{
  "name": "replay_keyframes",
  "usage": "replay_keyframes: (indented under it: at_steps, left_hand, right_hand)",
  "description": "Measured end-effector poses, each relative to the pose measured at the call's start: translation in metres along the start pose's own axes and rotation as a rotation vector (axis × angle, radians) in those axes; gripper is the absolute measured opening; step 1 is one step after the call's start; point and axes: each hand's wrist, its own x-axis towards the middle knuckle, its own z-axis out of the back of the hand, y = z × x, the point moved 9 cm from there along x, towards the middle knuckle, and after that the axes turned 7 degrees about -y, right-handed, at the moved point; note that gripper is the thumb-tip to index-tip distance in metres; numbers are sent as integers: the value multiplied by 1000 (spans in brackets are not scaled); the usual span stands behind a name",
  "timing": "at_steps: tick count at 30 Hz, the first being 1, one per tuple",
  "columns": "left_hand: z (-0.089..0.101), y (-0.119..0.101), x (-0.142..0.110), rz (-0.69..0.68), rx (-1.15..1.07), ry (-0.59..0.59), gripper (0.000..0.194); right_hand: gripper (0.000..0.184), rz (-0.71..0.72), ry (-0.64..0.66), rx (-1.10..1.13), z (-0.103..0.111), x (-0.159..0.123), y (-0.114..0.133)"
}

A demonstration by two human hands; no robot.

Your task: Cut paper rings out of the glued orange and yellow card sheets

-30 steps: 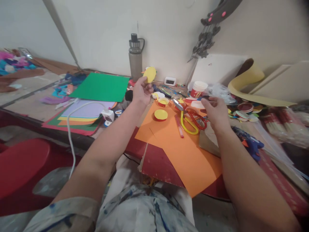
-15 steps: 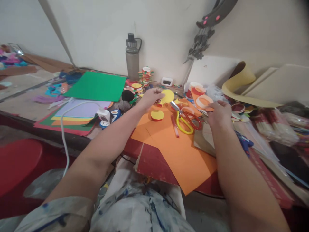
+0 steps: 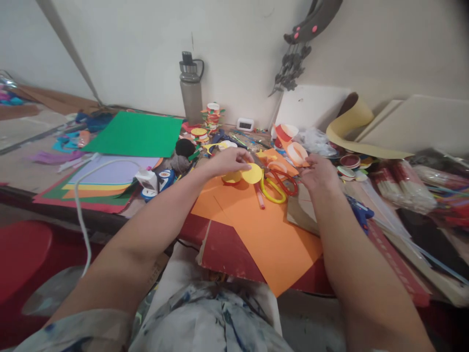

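Observation:
Between the fingertips of my left hand [image 3: 233,162] is a thin round yellow paper disc [image 3: 252,173], raised over the work area. Just behind it, partly hidden, a yellow disc with a red rim [image 3: 231,178] lies on the orange paper sheet [image 3: 271,239]. My right hand [image 3: 319,171] is beside orange paper cut-outs [image 3: 296,154], with its fingers loosely apart. Whether a fingertip touches their edge is unclear. Scissors with one yellow handle [image 3: 274,193] and one red lie between the hands, their blades mostly hidden. A pinkish-red pen-like stick [image 3: 260,196] lies beside them.
Green card [image 3: 139,134] and stacked coloured sheets lie left, near a white cable [image 3: 82,220]. A grey bottle [image 3: 191,93] and a small white clock [image 3: 245,124] stand by the wall. A blue glue gun [image 3: 361,212] and wrapped bundles [image 3: 403,183] are at right.
My left hand has lowered the yellow disc toward me, in front of the red-rimmed one. My right fingers have loosened by the orange cut-outs. The whole view has shifted slightly.

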Motion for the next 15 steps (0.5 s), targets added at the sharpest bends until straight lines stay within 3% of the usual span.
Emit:
replay_keyframes:
  at_steps: [3, 6, 11, 15]
  left_hand:
    - [-3, -6, 1, -116, 164, 2, 7]
    - [0, -10, 0, -154, 180, -129, 9]
    - [-20, -11, -9, -44, -149, -153, 23]
    - [-36, -6, -15, 112, -487, -167, 23]
  right_hand:
    - [40, -102, -21, 25, -8, -12, -6]
    - [44, -133, 2, 90, -22, -32, -6]
    - [57, -48, 81, 139, -48, -82, 6]
    - [67, 23, 226, 14, -67, -114, 17]
